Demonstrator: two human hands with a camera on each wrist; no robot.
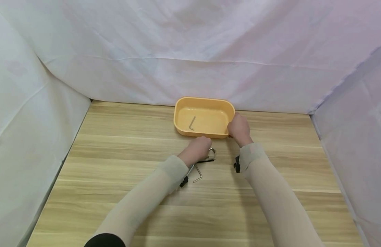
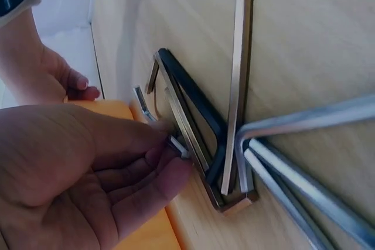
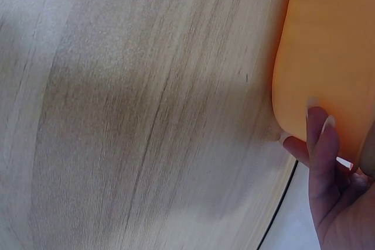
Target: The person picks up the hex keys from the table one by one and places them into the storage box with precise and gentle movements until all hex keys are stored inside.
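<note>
An orange tray (image 1: pixel 181 106) stands at the back of the wooden table (image 1: pixel 116 154), with one small silver hex key (image 1: pixel 192 123) lying in it. My right hand (image 1: pixel 236 127) grips the tray's near right corner; its fingers (image 3: pixel 319 139) lie against the orange wall (image 3: pixel 328 57). Just in front of the tray, my left hand (image 1: pixel 207 144) is down on a pile of hex keys (image 1: pixel 206 161). In the left wrist view its thumb and fingers (image 2: pixel 170 171) pinch the end of a thin silver hex key (image 2: pixel 184 130) that lies beside a black hex key (image 2: pixel 196 100) and larger silver ones (image 2: pixel 240 86).
White cloth walls (image 1: pixel 190 51) close in the table at the back and on both sides. One more silver hex key (image 1: pixel 197 175) lies near my left wrist. Bare wood stretches left, right and toward me.
</note>
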